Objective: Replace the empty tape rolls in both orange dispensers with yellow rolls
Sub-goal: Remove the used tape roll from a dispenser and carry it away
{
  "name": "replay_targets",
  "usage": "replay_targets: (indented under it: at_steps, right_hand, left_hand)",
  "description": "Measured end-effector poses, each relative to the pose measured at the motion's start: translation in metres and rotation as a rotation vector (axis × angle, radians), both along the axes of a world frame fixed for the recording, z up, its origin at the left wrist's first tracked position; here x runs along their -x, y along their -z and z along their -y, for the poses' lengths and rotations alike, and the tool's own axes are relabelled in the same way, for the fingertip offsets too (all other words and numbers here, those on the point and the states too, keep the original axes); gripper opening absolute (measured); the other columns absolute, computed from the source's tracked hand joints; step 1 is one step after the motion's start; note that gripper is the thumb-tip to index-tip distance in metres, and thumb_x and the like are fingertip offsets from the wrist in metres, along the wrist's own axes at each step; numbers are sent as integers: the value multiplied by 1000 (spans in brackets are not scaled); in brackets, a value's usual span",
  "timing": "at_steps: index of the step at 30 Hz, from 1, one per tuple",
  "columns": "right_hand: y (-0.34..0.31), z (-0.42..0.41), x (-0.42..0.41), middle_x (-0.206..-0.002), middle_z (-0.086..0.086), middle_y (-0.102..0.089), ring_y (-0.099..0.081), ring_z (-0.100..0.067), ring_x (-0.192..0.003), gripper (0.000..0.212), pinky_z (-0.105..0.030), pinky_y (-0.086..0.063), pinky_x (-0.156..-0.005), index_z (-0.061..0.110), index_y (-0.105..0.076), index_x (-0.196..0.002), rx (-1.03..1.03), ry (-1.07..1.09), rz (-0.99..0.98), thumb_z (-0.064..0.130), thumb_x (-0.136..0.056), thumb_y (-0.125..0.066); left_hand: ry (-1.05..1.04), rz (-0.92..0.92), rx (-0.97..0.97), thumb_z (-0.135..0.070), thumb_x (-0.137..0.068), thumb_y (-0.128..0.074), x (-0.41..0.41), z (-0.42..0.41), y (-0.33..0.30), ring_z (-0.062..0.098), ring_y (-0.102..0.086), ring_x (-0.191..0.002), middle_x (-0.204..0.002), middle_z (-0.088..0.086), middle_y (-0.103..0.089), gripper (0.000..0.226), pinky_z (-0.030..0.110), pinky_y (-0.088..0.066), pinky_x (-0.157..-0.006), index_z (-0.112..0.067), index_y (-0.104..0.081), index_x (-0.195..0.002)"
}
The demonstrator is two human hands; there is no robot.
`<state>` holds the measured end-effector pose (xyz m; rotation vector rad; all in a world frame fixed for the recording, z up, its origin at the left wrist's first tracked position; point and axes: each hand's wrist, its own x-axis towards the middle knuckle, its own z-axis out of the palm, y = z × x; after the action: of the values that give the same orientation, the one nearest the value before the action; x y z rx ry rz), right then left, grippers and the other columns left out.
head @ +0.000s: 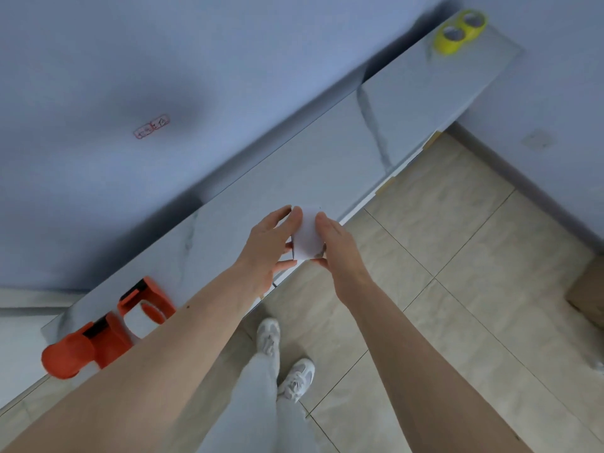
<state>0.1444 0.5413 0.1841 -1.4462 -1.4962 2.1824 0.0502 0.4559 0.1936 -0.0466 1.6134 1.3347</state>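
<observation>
Long, narrow tabletop (327,165) with a glossy pale marble-look face and grey veins, running from 8 o'clock to 1 o'clock against a plain bluish wall (163,76). On the wall at 10 o'clock, two small red-bordered labels (152,126) with handwriting, too blurred to read. At the far 1 o'clock end of the tabletop, two yellow tape rolls (459,32) standing touching each other, glossy rings with open cores. At the 8 o'clock end, two orange dispensers (108,325) of smooth plastic with black parts, side by side, partly hidden behind the left forearm. At centre, over the tabletop's front edge, a small white sheet-like object (307,235), flat and plain, held between both hands: left hand (266,246) with thumb and fingers pinching its left edge, right hand (338,243) with fingers pinching its right edge. Below, beige stone-look floor tiles (441,240), light grey trousers and white laced sneakers (284,358). Brown cardboard box (588,295) at 3 o'clock, cut off by the frame.
</observation>
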Motion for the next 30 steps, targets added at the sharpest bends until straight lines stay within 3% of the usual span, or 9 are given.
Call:
replay_targets:
  at_steps: [5,14,19,21,25,30]
  right_hand:
    - [0,-59,-1,-123,-11,-65,-61,-27,-115,35,-46,-52,-100,17,-63,-118,6,36,15,41,-102,-44]
    - [-2,-178,17,-109,-2,-64,-61,-26,-112,25,-46,-51,-100,27,-63,-98,-13,105,4,41,-103,-43]
    - [3,-239,17,-113,-7,-66,-63,-21,-103,30,-46,-52,-99,22,-65,-103,11,140,-3,42,-102,-43]
    - [6,-261,14,-118,-11,-66,-64,-24,-108,32,-46,-52,-100,20,-66,-105,29,142,-2,42,-102,-43]
    - [8,-314,4,-121,-12,-66,-63,-23,-105,39,-40,-53,-97,13,-65,-118,58,148,6,41,-103,-42]
    - [1,-388,-7,-111,-6,-66,-62,-22,-105,33,-35,-53,-92,17,-64,-110,58,108,22,42,-103,-43]
  left_hand:
    - [60,-15,1,-51,-94,-58,2,-64,-3,22,-69,-106,-124,-7,-69,36,35,-51,-87,-34,-64,-125]
    - [130,-23,3,-47,-97,-55,24,-190,-5,23,-68,-106,-120,-6,-70,28,35,-50,-83,-35,-64,-121]
    - [152,-3,16,-45,-97,-57,28,-255,-5,26,-68,-109,-122,-3,-70,21,35,-55,-81,-36,-66,-114]
    - [152,10,20,-44,-97,-57,25,-279,-3,26,-69,-109,-122,-1,-70,22,34,-56,-79,-35,-66,-115]
    - [143,28,36,-43,-97,-57,16,-331,-2,26,-70,-108,-116,-2,-72,21,34,-56,-80,-34,-67,-113]
    - [118,30,30,-43,-98,-57,1,-398,-6,23,-72,-102,-112,-2,-74,26,32,-57,-77,-29,-69,-115]
